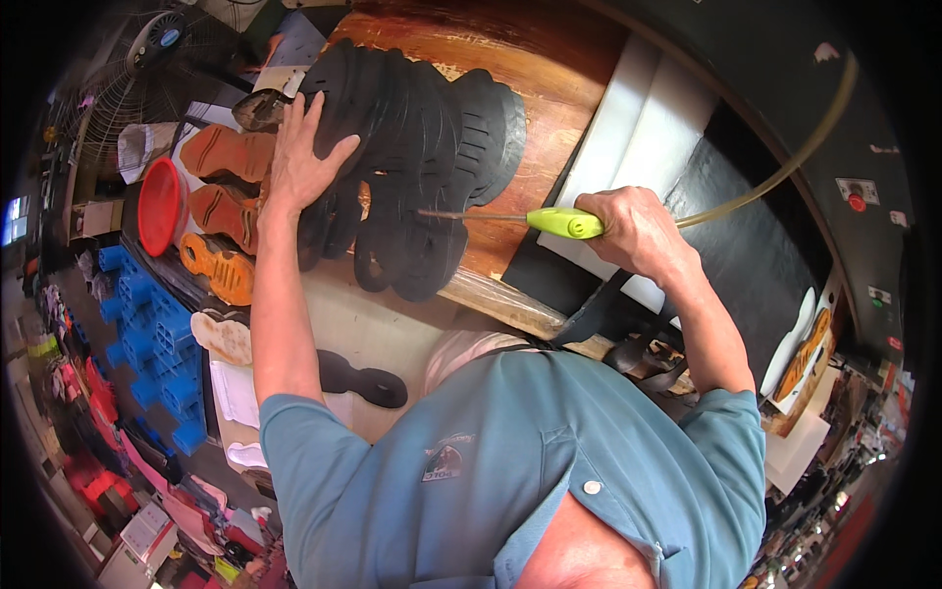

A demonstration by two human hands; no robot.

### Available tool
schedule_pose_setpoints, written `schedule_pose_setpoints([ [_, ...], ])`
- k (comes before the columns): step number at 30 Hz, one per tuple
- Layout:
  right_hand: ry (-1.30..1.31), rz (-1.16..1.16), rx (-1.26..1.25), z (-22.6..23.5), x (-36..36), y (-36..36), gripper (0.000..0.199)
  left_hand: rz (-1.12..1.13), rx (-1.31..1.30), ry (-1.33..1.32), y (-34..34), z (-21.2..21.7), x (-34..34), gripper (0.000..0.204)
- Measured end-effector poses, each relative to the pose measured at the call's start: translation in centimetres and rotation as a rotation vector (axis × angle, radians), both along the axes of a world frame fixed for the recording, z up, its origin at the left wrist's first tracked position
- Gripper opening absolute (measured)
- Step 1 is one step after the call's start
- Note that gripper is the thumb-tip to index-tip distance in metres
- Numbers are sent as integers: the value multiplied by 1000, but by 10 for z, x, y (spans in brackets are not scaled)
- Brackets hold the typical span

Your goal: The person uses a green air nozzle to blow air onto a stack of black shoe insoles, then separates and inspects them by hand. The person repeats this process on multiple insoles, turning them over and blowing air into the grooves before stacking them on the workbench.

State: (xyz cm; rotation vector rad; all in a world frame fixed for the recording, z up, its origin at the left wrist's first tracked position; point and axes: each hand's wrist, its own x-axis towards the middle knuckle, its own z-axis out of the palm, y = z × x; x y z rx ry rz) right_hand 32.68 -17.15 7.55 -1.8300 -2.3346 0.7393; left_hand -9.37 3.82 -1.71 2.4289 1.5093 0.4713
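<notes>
Even, bright ambient light w/ soft shadows. Mild glare on wood bench. Centre sharp; strong fisheye bend and black vignette at rim. Edge clutter blurred, esp. lower left.

A reddish-brown wooden workbench carries an overlapping pile of black shoe soles, which spreads from the bench's far left corner toward its near edge. Orange soles lie in a row off the left edge, on a lower surface. A black mat and white sheets cover the bench's right side
</notes>
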Motion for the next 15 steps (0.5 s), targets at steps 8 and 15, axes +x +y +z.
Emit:
schedule_pose_setpoints([
  [8, 25, -266, 76, 7, 18, -18, 12, -7, 17, -32, 1, -6, -1, 87],
  [15, -45, -70, -62, 20, 29, -44, 14, -37, 121, -69, 5, -16, 0, 84],
])
